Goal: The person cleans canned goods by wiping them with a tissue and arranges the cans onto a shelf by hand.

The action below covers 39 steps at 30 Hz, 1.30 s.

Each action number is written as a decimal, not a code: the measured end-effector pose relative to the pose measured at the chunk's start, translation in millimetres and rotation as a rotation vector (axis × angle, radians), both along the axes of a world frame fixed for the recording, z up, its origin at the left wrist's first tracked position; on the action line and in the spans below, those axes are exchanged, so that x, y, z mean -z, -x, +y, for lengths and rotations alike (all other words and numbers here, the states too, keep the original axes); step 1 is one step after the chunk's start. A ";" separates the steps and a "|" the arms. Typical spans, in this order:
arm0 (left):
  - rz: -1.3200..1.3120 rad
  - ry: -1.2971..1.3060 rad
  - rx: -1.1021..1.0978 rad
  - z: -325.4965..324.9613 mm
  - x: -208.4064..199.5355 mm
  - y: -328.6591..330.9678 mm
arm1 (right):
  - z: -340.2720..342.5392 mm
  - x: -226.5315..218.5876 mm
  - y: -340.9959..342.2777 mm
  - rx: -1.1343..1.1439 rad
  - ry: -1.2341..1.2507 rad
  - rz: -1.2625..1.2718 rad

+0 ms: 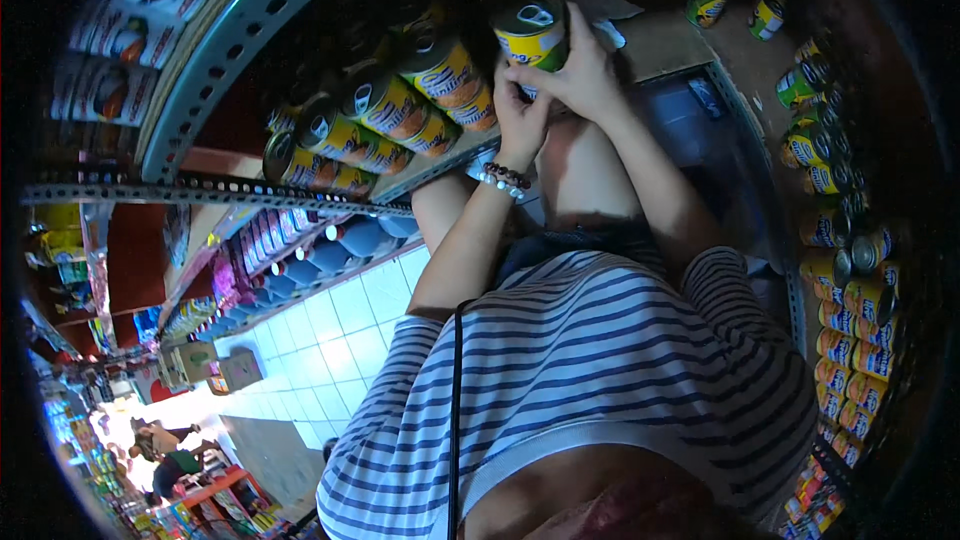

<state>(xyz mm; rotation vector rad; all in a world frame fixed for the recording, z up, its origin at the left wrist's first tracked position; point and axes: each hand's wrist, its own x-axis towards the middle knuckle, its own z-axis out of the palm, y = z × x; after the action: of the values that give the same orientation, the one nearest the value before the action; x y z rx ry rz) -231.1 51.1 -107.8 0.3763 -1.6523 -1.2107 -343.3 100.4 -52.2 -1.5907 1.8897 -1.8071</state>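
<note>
Roughly upright, lid upward, yellow-green ring-pull can [527,32] is just right of the stacked cans [442,72]; right hand [585,78] clamped around its right side, left hand [522,122] low, finger closure unclear.

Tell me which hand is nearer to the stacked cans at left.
Left. The left hand is just right of the stacked cans; the right hand is farther right.

Pull-tab can [532,40] between left hand [522,120] and right hand [588,78], right of can stacks [440,75] on shelf [435,173]. Loose cans [767,17] farther right; more stacked cans [836,348] along far right. Cardboard box [190,364] lower left, beside tiled floor [335,330].
</note>
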 end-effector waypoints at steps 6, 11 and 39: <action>-0.031 -0.092 0.052 1.5 -6.8 -6.7 | 11.1 3.6 3.3 -0.089 -0.195 0.031; -0.059 -0.030 0.048 -2.9 -4.4 -8.7 | 18.0 12.2 9.6 -0.151 -0.140 -0.003; -0.100 -0.174 0.108 -2.1 -7.2 -16.9 | 3.9 71.7 35.9 -0.360 -0.018 -0.140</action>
<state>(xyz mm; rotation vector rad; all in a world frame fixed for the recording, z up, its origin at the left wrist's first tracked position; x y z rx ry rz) -214.2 49.0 -100.6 0.4672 -1.6746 -1.4423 -379.2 104.3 -123.9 -1.6234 1.4453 -1.6902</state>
